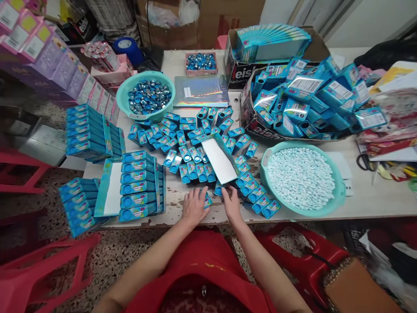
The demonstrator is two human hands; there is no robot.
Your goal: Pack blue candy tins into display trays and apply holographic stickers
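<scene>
Red clothing (pixel 195 271) nearest, a blue box (pixel 207 201) lies clasped in left fingers (pixel 195 194), another box (pixel 219 188) beside spread right fingers (pixel 233 194).

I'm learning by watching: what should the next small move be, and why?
Probably the left hand should lift the small blue printed carton partly beneath it toward the open, white-lined blue cardboard tray: they appear to be in contact, and the tray's visible inside holds no cartons.
</scene>
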